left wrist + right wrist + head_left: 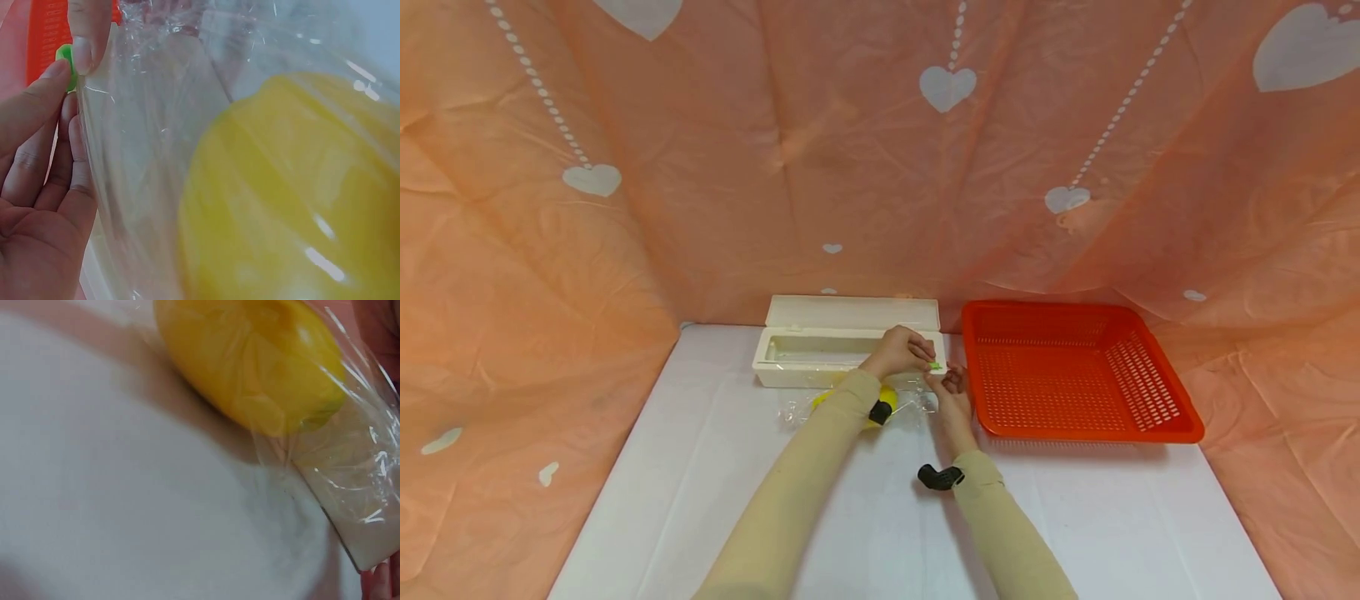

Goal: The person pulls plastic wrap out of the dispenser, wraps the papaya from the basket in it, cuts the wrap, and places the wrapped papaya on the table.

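Note:
A white cling film dispenser box (820, 379) has its lid raised at the back. My left hand (898, 350) reaches over to its right end, thumb and finger pinching the small green slide cutter (66, 65). My right hand (955, 400) grips that same end, its fingers curled by the box corner (359, 562). Clear cling film (156, 106) stretches along the box front and over a yellow oval fruit (287, 187). The fruit lies on the table in front of the box, partly hidden by my left forearm in the head view.
A red perforated plastic basket (1150, 429) stands to the right, close beside my right hand. Both are on a white-covered table (647, 500). An orange curtain (850, 167) with white hearts hangs behind the table and down both sides.

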